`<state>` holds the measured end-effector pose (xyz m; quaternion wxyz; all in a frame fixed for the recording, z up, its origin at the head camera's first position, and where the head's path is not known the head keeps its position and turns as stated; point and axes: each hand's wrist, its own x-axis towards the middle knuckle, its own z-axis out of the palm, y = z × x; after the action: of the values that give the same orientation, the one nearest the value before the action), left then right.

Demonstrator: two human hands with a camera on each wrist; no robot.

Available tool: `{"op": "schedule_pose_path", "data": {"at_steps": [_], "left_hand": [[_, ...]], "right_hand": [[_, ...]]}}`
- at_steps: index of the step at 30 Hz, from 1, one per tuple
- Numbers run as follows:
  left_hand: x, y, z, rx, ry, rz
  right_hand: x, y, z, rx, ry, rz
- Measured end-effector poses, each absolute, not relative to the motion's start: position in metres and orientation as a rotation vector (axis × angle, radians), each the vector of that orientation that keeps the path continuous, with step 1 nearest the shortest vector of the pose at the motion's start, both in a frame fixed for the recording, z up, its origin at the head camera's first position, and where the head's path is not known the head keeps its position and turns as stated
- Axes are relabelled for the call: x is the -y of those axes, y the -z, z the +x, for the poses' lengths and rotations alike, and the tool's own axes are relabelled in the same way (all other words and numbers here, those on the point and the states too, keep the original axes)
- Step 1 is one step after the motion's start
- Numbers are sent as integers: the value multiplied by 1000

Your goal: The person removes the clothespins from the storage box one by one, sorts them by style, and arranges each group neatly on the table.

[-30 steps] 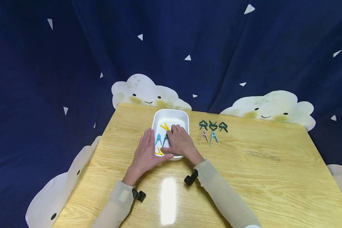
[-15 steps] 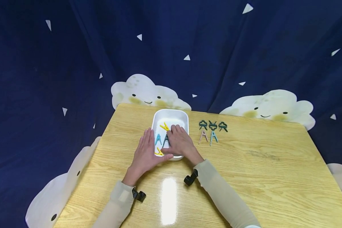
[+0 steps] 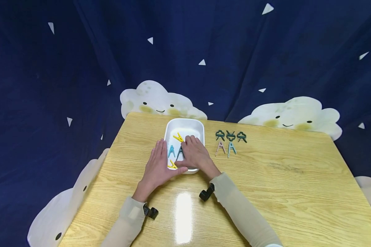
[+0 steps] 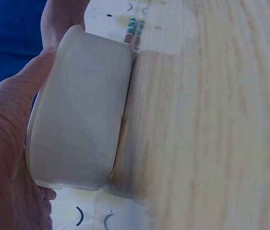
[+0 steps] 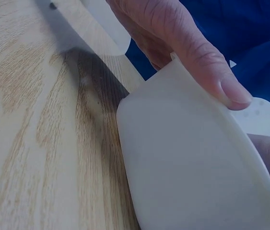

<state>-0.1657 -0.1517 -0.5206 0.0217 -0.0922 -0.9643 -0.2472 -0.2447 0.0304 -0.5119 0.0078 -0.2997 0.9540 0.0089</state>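
A white tray (image 3: 187, 124) stands on the wooden table. My left hand (image 3: 156, 168) lies along its left side with straight fingers, the thumb stretched over the near rim. My right hand (image 3: 196, 154) reaches over the right side into the tray. A dark grey-blue clothespin (image 3: 180, 153) lies between the right index finger and thumb; whether they pinch it I cannot tell. Left of it lies a light blue clothespin (image 3: 171, 151). Two yellow clothespins, one farther back (image 3: 178, 137) and one at the front corner (image 3: 173, 164), are in the tray too. In the right wrist view, the right thumb (image 5: 206, 62) overlaps the rim.
Right of the tray is a row of cloud-shaped dark green clips (image 3: 231, 136). A pink clothespin (image 3: 221, 148) and another light blue clothespin (image 3: 232, 150) lie below that row. A dark blue curtain (image 3: 185, 51) with white clouds hangs behind the table's far edge.
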Motion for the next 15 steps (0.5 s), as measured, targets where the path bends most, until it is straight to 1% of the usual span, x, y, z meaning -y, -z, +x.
{"op": "schedule_pose_path", "data": {"at_steps": [15], "left_hand": [[152, 522, -167, 2987, 752, -293]], "right_hand": [[-30, 513, -245, -3001, -5, -961]]}}
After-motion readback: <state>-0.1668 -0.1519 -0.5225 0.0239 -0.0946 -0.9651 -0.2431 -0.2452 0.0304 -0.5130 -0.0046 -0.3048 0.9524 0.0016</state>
